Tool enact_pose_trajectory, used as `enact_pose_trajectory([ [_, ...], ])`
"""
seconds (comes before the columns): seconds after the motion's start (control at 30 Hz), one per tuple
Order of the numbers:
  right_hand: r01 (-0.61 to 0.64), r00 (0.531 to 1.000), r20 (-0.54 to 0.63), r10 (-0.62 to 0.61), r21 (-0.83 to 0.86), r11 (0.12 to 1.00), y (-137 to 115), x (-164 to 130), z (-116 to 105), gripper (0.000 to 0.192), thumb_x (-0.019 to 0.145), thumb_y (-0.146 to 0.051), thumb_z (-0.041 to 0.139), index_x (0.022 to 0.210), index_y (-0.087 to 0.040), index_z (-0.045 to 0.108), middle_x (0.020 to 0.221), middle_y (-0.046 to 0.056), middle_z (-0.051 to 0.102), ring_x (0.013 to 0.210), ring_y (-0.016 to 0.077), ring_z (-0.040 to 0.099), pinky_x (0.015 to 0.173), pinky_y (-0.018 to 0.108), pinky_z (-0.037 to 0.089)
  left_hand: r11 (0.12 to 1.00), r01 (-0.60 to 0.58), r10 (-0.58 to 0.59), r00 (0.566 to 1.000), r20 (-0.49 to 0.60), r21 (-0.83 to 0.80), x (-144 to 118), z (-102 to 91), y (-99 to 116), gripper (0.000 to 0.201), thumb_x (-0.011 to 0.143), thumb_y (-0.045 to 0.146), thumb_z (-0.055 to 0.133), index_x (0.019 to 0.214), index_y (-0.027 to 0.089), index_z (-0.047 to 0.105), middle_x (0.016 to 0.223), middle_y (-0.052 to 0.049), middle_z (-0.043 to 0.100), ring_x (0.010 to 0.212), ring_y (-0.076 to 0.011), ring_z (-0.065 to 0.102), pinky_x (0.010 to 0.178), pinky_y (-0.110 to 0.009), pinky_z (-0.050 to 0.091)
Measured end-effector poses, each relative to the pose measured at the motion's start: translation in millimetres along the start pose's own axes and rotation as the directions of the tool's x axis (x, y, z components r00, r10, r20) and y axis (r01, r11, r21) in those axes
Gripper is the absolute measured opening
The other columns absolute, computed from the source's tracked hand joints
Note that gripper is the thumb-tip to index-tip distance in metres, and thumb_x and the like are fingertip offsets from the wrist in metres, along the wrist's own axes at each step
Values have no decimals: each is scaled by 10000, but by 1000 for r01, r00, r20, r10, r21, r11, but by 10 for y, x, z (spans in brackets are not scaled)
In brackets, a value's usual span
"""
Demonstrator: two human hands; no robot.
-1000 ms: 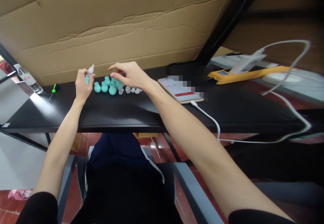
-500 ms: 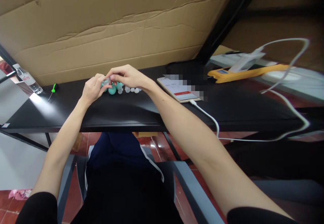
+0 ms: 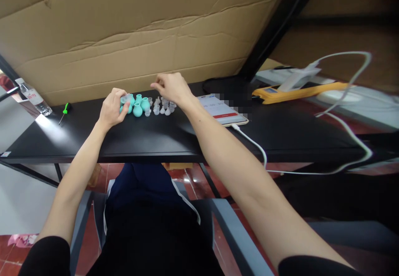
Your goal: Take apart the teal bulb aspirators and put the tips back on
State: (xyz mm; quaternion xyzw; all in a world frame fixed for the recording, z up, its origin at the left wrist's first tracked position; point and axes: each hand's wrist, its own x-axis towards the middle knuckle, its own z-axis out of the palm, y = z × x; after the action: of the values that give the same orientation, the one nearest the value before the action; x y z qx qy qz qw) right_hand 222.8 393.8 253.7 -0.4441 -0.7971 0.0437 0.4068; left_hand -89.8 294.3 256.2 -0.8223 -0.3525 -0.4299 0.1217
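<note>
My left hand (image 3: pixel 112 109) is closed around a small clear plastic piece (image 3: pixel 126 98), pinched between thumb and fingers. Just right of it stand several teal rubber bulbs (image 3: pixel 137 109) with open necks, grouped together; some are partly behind my left hand. Beside the bulbs is a cluster of small clear plastic parts (image 3: pixel 162 109), some cup-shaped and some cone-shaped. My right hand (image 3: pixel 172 88) hovers above and behind these parts, fingers curled toward the thumb. Whether anything is in its fingertips I cannot make out.
On the black table (image 3: pixel 146 136), a phone (image 3: pixel 224 112) with a white cable (image 3: pixel 252 143) lies to the right. A yellow power strip (image 3: pixel 280 95) is farther right. At left are a green-handled screwdriver (image 3: pixel 65 110) and a water bottle (image 3: pixel 35 97). Cardboard (image 3: pixel 140 30) rises behind.
My right hand has moved away from my left, to the right and slightly up, exposing the bulbs and clear parts. My left hand stays nearly in place with the clear piece.
</note>
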Motion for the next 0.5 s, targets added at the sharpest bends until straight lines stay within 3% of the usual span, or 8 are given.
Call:
enact_pose_trajectory([
  [0.13,-125,992,-28,124,-17,992,99,-16,31,515,1213,-668,670,1272,-177,817,1065,237,770,1207,529,765,1176,796,582,999,16,-16,1000,-16,32,-2,17,-17,664,1175,882,526,1258,267,762,1299,-159,759,1167,-327,803,1122,-523,688],
  [0.3,-191,965,-175,195,35,981,221,-35,-12,664,1232,-756,520,1351,-164,796,1103,279,757,1260,582,756,1168,877,566,997,69,-67,997,-40,43,-4,24,-96,674,1194,884,513,1288,265,763,1308,-163,761,1189,-322,808,1090,-464,686],
  [0.5,-391,908,-188,375,-54,919,208,-99,-148,510,1198,-554,674,1274,-88,865,1187,378,787,1338,649,748,1178,912,553,995,83,-79,994,-72,53,8,66,-127,723,1200,921,460,1277,263,750,1241,-120,784,1126,-278,810,1010,-389,664],
])
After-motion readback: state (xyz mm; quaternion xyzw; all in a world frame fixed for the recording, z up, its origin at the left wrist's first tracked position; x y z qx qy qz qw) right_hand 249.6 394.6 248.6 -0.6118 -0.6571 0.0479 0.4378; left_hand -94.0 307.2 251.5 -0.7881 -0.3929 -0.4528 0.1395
